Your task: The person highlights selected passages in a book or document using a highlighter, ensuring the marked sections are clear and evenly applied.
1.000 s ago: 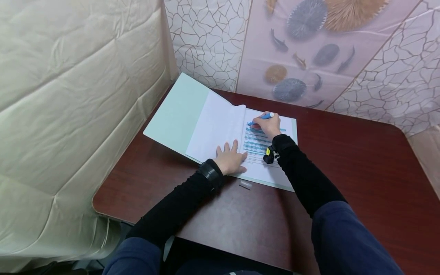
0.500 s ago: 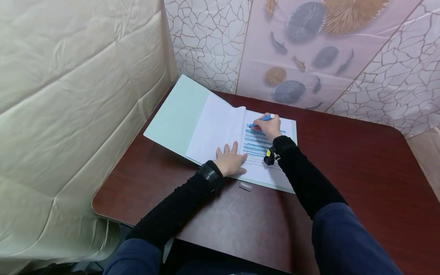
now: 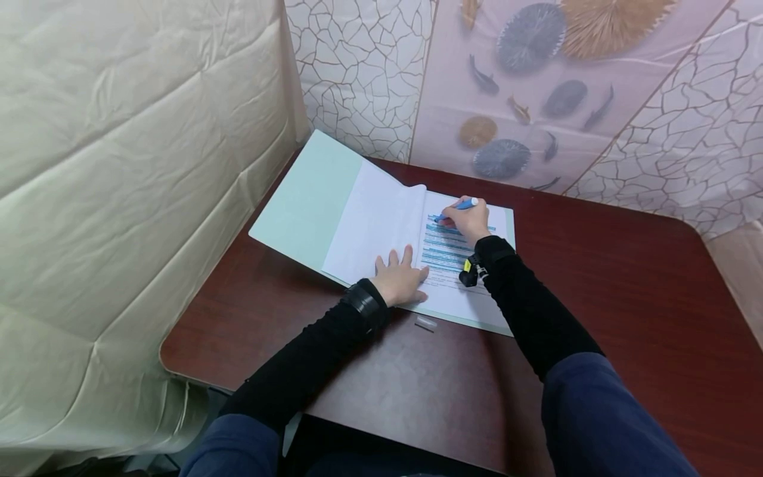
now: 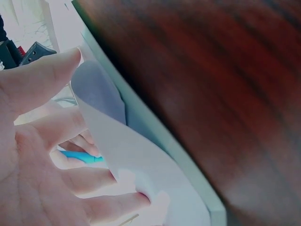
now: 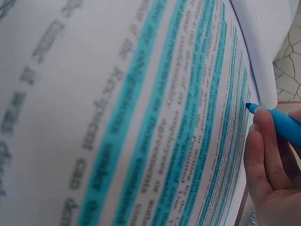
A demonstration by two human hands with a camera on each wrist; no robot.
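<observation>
An open pale green folder (image 3: 310,192) lies on the dark red table (image 3: 596,285), with white pages turned to the left and a printed page (image 3: 459,291) on the right. Several of its text lines are marked in blue (image 5: 141,141). My right hand (image 3: 469,218) grips a blue highlighter (image 3: 457,206) (image 5: 277,123), tip on the upper left of the printed page. My left hand (image 3: 401,275) rests flat, fingers spread, on the turned pages (image 4: 136,165) near the fold.
A small clear cap (image 3: 426,322) lies on the table just in front of the folder. A padded cream cover (image 3: 119,185) rises along the left side, and a patterned wall (image 3: 536,86) stands behind the table. Bare table stretches to the right.
The right hand with the highlighter has shifted slightly right along the top marked line; the left hand has stayed put.
</observation>
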